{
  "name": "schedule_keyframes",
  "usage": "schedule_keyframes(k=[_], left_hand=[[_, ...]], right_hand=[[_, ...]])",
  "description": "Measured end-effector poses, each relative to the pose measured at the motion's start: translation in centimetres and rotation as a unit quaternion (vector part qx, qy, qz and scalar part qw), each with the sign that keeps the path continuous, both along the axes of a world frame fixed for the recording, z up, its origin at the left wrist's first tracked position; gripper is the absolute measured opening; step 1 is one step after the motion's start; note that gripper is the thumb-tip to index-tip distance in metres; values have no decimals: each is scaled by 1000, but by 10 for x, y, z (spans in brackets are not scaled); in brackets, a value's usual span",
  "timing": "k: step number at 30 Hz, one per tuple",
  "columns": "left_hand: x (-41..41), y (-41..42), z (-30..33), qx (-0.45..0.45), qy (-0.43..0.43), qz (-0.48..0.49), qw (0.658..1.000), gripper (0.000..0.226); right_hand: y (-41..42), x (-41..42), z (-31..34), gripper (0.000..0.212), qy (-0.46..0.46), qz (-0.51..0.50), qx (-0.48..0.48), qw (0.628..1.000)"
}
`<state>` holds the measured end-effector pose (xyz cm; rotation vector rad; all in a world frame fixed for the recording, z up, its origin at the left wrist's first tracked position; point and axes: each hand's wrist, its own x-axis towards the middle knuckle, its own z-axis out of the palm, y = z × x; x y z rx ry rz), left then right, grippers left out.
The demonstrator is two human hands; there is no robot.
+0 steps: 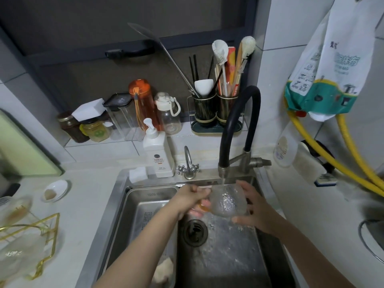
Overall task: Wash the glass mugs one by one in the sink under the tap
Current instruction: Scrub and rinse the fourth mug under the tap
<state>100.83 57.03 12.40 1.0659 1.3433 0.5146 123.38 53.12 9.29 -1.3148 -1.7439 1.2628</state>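
A textured glass mug (225,201) with an amber handle is held over the steel sink (220,256), directly under the black tap (239,129). Water runs from the spout into the mug and splashes below. My left hand (192,199) grips the handle on the mug's left side. My right hand (252,206) cups the mug's right side and bottom, fingers spread against the glass. Other glass mugs (16,206) sit blurred on a gold wire rack (39,235) at the far left on the counter.
A steel drain basket (145,206) fills the sink's left half, with a sponge (164,271) in it. A soap pump bottle (158,150), a small tap (188,163) and a white block stand behind the sink. Bottles, jars and a utensil holder (216,109) line the back ledge. Yellow hoses (340,159) hang right.
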Motion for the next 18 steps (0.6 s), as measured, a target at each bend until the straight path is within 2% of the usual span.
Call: schedule_keyframes(k=[3, 7, 10, 14, 16, 18], left_hand=[[-5, -4, -5, -22, -6, 11, 1000, 19], [4, -11, -14, -2, -11, 63, 998, 12], [10, -14, -25, 44, -21, 103, 993, 12], [15, -22, -35, 101, -59, 129, 985, 8], [16, -25, -38, 120, -74, 137, 980, 6], [17, -25, -41, 136, -80, 142, 977, 6]], right_hand=[[3, 0, -7, 102, -66, 29, 24, 997], [7, 4, -11, 100, -47, 40, -12, 998], [21, 17, -8, 77, 1, -28, -29, 999], [44, 34, 1, 48, -2, -162, -15, 987], [59, 47, -5, 53, -26, -214, -18, 976], [74, 59, -12, 66, -57, -222, -18, 973]])
